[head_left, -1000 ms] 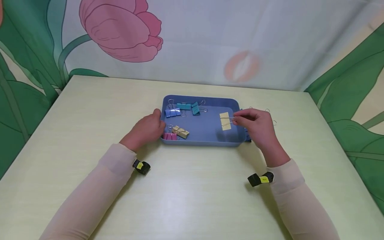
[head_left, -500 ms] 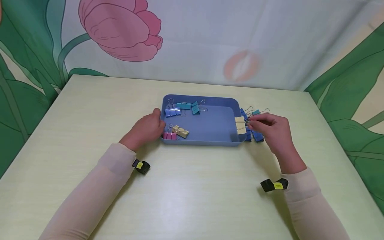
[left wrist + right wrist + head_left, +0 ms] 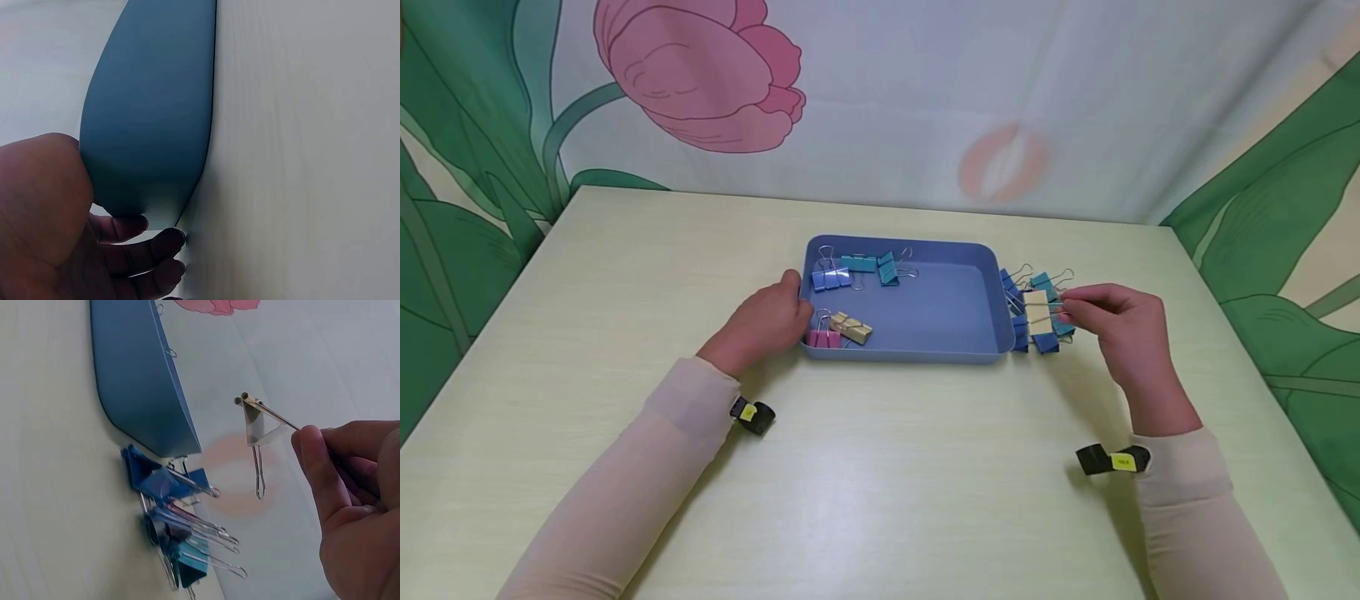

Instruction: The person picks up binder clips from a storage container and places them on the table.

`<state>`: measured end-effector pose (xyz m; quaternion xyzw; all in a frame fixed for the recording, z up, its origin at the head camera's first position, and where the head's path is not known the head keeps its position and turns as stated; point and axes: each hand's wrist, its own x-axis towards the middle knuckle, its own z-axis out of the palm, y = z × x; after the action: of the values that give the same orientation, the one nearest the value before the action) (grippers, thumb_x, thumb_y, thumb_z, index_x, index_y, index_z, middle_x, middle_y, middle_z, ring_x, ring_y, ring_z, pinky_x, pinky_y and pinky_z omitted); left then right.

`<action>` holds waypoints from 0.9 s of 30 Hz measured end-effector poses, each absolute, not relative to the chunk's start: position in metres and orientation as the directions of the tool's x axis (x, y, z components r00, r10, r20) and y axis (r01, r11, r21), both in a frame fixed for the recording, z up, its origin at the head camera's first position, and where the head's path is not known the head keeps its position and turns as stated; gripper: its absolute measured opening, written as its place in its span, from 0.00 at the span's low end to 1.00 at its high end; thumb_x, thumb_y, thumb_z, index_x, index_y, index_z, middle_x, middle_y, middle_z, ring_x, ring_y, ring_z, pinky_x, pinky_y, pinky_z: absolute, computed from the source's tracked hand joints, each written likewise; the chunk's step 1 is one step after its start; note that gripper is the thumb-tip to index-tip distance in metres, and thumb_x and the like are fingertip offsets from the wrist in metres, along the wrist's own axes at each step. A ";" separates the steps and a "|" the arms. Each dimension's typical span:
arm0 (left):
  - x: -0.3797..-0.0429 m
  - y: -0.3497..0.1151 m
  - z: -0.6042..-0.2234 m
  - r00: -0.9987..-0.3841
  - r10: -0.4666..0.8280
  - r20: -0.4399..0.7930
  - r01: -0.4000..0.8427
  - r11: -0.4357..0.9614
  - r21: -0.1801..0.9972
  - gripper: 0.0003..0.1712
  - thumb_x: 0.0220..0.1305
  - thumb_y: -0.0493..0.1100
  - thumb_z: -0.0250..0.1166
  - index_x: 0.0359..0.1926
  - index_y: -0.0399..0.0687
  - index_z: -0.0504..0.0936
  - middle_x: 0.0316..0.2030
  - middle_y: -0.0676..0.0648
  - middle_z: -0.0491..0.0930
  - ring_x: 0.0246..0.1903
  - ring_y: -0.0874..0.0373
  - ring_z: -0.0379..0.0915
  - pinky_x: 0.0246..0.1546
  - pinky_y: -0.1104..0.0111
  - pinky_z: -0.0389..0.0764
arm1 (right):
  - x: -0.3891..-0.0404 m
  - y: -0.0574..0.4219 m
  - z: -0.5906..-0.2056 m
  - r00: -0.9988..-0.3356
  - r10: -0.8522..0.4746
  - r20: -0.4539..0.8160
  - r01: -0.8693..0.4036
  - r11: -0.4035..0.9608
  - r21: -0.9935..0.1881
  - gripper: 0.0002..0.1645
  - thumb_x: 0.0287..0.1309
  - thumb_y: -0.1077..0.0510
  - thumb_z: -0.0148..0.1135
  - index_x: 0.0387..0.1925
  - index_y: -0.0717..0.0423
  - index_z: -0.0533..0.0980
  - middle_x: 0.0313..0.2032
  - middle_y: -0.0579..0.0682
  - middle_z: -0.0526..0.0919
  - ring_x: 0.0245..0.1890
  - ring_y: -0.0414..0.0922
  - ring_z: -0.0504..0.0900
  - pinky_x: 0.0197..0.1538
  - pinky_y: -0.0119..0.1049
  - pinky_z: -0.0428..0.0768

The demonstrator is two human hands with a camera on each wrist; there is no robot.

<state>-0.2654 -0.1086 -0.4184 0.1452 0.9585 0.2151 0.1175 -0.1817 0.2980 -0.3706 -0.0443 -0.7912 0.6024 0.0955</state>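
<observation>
A blue tray lies on the table. My left hand grips its left end, thumb over the rim and fingers against the outer wall, as the left wrist view shows. My right hand pinches a wire handle of a cream binder clip. In the right wrist view this binder clip hangs in the air above a pile of blue and teal binder clips beside the tray's right end. Inside the tray are a pink binder clip, a gold one, a shiny blue one and teal ones.
The pale table runs to a flower-printed curtain at the back. A black strap mount sits on the left wrist, another strap mount on the right. The heaped clips stand close to the tray's right wall.
My right hand has carried the cream binder clip rightward from over the tray, past its right rim, to over the heaped clips. My left hand and the tray have stayed in place.
</observation>
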 end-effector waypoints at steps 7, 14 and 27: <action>-0.265 -0.110 -0.418 -0.931 0.329 -0.157 0.230 0.864 0.447 0.21 0.71 0.45 0.41 0.55 0.31 0.61 0.28 0.43 0.67 0.29 0.50 0.69 0.31 0.63 0.69 | -0.181 0.315 -0.368 -0.968 0.232 0.092 -0.046 0.199 -0.979 0.13 0.54 0.61 0.68 0.41 0.65 0.83 0.32 0.44 0.86 0.31 0.37 0.87 0.41 0.27 0.82; -0.265 -0.109 -0.418 -0.928 0.337 -0.161 0.234 0.861 0.451 0.21 0.71 0.45 0.41 0.55 0.31 0.60 0.28 0.43 0.67 0.29 0.50 0.69 0.32 0.63 0.69 | -0.181 0.328 -0.368 -0.962 0.260 0.081 -0.051 0.120 -0.991 0.12 0.52 0.63 0.70 0.40 0.65 0.83 0.33 0.46 0.86 0.31 0.38 0.88 0.40 0.28 0.82; -0.265 -0.109 -0.419 -0.929 0.329 -0.166 0.226 0.864 0.450 0.22 0.71 0.46 0.40 0.56 0.32 0.60 0.30 0.42 0.68 0.30 0.50 0.69 0.32 0.63 0.69 | -0.183 0.356 -0.379 -0.951 0.309 0.019 0.000 0.061 -0.998 0.10 0.55 0.66 0.66 0.40 0.63 0.83 0.34 0.46 0.85 0.30 0.38 0.88 0.39 0.28 0.82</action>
<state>-0.2654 -0.1088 -0.4194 0.1448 0.9580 0.2167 0.1196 -0.1829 0.3555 -0.3787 -0.1071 -0.7192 0.6769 0.1140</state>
